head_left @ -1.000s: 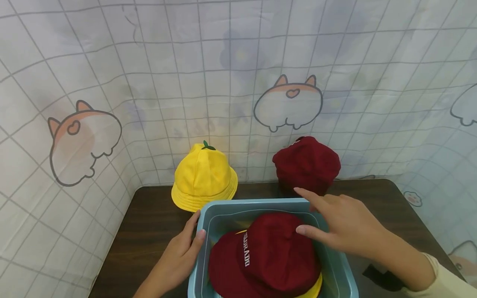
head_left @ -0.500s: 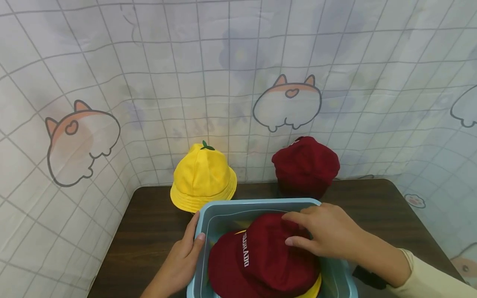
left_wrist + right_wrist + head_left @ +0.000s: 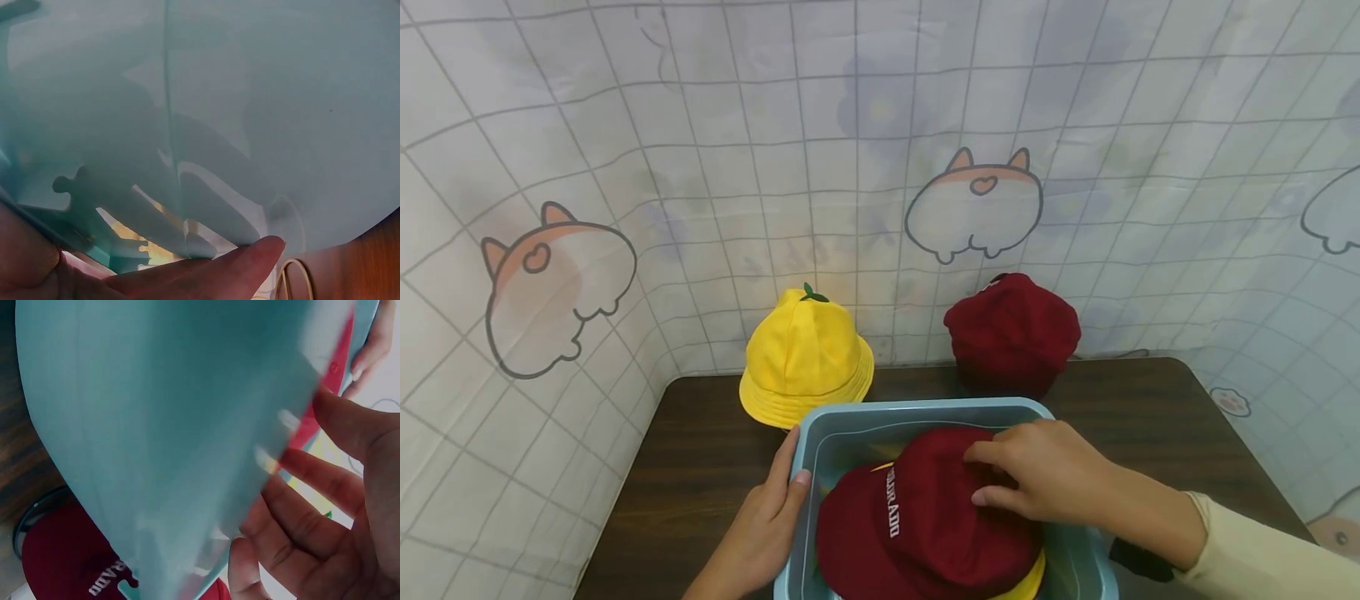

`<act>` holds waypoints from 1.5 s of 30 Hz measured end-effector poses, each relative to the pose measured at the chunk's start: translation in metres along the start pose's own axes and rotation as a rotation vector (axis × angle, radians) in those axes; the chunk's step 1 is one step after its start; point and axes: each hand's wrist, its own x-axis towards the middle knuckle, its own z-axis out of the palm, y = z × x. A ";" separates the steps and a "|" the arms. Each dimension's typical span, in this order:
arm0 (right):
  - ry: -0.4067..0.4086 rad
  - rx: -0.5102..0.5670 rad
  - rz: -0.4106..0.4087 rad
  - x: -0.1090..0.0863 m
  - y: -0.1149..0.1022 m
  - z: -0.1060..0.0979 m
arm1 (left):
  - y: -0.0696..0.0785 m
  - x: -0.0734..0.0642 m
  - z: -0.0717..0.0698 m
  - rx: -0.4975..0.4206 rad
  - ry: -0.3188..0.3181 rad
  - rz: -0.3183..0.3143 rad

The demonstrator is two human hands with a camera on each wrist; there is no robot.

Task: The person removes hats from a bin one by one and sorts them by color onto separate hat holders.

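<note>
A light blue plastic basin [image 3: 925,406] stands on the table. Inside it lies a maroon hat [image 3: 925,550] with white lettering, over something yellow [image 3: 1026,583] whose edge shows at the lower right. My left hand [image 3: 760,521] lies along the basin's left side, its fingers straight against the outer wall and its thumb at the rim. Over the right rim reaches my right hand [image 3: 1048,471], with thumb and forefinger apart at the top of the maroon hat. In the right wrist view its fingers [image 3: 306,519] look loosely bent; whether they pinch the cloth is not visible.
Behind the basin to the left sits a yellow bucket hat [image 3: 805,358] with a green sprout. Another maroon hat [image 3: 1015,329] stands back right. The dark wooden table [image 3: 700,458] meets a white grid-patterned cloth [image 3: 737,167]. A black object [image 3: 1141,560] lies below the right wrist.
My right hand has come down and leftward from above the basin's right rim onto the maroon hat. The left hand stays at the basin's side.
</note>
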 end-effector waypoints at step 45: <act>-0.237 0.325 0.245 0.041 -0.014 0.008 | 0.001 0.000 0.000 -0.047 -0.023 -0.011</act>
